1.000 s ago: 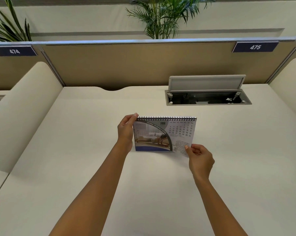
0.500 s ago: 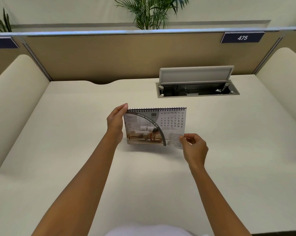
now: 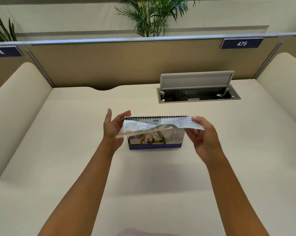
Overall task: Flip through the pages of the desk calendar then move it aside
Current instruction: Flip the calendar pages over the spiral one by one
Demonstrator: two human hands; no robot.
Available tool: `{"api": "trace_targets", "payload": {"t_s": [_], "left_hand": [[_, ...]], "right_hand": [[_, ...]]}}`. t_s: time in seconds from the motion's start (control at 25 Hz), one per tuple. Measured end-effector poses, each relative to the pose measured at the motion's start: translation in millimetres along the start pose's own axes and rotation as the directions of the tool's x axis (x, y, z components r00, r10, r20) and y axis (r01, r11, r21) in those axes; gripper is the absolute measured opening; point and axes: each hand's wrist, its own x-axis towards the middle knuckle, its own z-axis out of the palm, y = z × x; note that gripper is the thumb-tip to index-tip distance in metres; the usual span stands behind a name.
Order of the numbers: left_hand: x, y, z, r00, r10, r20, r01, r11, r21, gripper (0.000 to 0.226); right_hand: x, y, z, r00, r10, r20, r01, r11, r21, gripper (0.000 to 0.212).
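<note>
While calendar (image 3: 155, 142) stands on desk (image 3: 58, 150): right hand (image 3: 204, 135) pinching lifted page (image 3: 160, 127), blurred; left hand (image 3: 114, 126) spread wide beside spiral edge.

An open-plan office: a cream desk (image 3: 160, 184) is fenced by a tan partition (image 3: 126, 65) bearing numbered plates 474 (image 3: 0, 52) and 475 (image 3: 241, 43). Below plate 475, a cable hatch (image 3: 197, 92) stands open in the desk; potted palms (image 3: 152, 16) rise behind the partition.
</note>
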Motion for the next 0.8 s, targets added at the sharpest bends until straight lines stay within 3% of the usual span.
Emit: {"api": "trace_targets", "payload": {"t_s": [0.12, 0.24, 0.48, 0.56, 0.68, 0.8], "left_hand": [[-3.6, -9.1, -0.3, 0.998, 0.065, 0.02, -0.065, 0.998, -0.012, 0.082], [-3.1, -15.1, 5.5, 0.993, 0.112, 0.036, -0.111, 0.993, -0.037, 0.08], [4.3, -20.5, 15.8, 0.978, 0.185, -0.094, -0.169, 0.974, 0.154, 0.022], [8.2, -22.7, 14.0, 0.974, 0.186, -0.127, -0.169, 0.976, 0.135, 0.019], [12.5, -22.7, 12.0, 0.971, 0.173, -0.166, -0.161, 0.983, 0.085, 0.023], [14.1, -22.4, 9.2, 0.956, 0.239, -0.167, -0.22, 0.967, 0.125, 0.037]], "right_hand": [[10.2, -16.1, 17.7, 0.994, 0.001, 0.11, -0.021, 0.984, 0.179, 0.02], [24.2, -21.1, 33.4, 0.989, -0.042, 0.141, 0.016, 0.983, 0.181, 0.024], [43.8, -0.7, 34.6, 0.992, -0.041, 0.123, 0.043, 0.999, -0.015, 0.026], [44.2, 13.3, 25.5, 0.994, -0.084, 0.07, 0.092, 0.989, -0.113, 0.026], [41.3, 40.6, 5.6, 0.959, -0.258, -0.117, 0.204, 0.916, -0.346, 0.017], [39.2, 74.5, -14.2, 0.929, -0.281, -0.24, 0.111, 0.832, -0.544, 0.035]]}}
